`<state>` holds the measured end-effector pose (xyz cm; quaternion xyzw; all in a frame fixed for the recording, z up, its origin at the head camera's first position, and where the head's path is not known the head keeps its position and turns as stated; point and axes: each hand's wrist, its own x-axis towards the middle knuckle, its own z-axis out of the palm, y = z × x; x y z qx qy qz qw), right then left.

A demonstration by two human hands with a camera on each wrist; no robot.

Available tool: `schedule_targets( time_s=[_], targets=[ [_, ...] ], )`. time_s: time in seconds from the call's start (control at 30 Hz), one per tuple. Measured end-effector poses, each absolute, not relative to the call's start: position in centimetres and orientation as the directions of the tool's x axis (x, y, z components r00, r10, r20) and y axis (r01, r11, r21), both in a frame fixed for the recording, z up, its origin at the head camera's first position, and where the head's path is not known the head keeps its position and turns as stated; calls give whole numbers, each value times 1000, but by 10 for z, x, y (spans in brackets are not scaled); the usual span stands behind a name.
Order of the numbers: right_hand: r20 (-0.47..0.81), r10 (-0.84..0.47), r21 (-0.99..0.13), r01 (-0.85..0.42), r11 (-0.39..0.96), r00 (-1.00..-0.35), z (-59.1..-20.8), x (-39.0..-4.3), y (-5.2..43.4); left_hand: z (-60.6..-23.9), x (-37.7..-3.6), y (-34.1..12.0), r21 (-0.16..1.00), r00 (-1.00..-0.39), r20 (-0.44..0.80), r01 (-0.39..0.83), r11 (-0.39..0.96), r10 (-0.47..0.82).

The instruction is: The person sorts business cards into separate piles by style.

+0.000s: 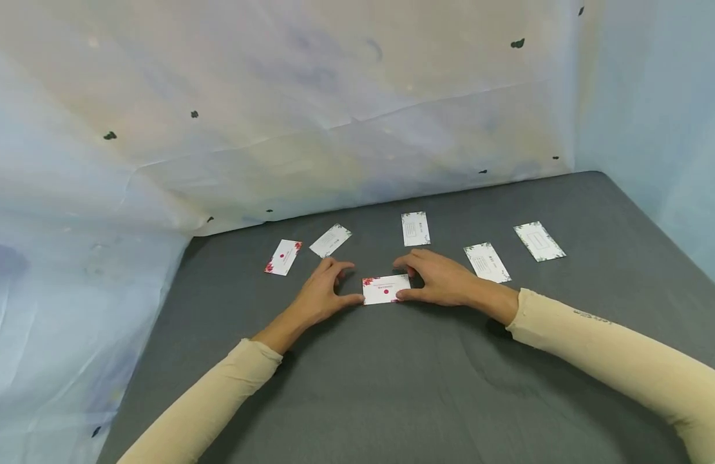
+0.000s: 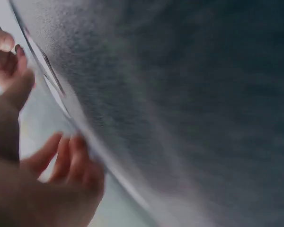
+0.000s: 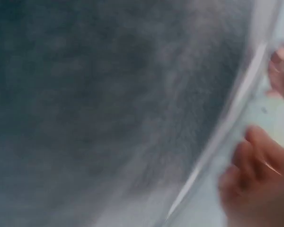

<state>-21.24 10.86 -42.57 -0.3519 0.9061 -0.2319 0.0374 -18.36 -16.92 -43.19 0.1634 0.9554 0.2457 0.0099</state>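
A white card (image 1: 386,284) with red flowers at its corners and a red dot lies in the middle of the grey cloth. My right hand (image 1: 441,281) holds its right end, thumb over the lower right corner and fingers bent near the upper one. On the other side, my left hand (image 1: 319,293) has thumb and index finger spread, the thumb tip right at the card's lower left corner. Both wrist views are blurred; they show the hands low over the cloth.
Behind the left hand lie a red-flowered card (image 1: 283,258) and a white card with grey-green corners (image 1: 331,241). Similar leafy cards lie at back centre (image 1: 415,229), beside the right forearm (image 1: 487,262) and farther right (image 1: 539,241). Patterned fabric walls (image 1: 334,154) border the grey surface (image 1: 357,386).
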Motion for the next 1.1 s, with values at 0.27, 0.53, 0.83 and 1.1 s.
schedule_targets(
  time_s=[0.27, 0.53, 0.83, 1.1],
  targets=[
    [176, -732, -354, -736, 577, -658, -414, -241, 84, -426, -198, -219, 445, -983, 137, 171, 879, 122],
    [246, -824, -250, -855, 454, -510, -402, -285, 38, -425, -210, -258, 403, -985, 112, -76, 912, -131],
    [270, -858, -197, -897, 395, -437, -403, -317, 10, -428, -203, -264, 290, -963, 29, -247, 924, -267],
    [246, -851, -239, -880, 410, -464, -412, -320, 1, -426, -200, -269, 304, -956, 28, -270, 914, -292]
  ],
)
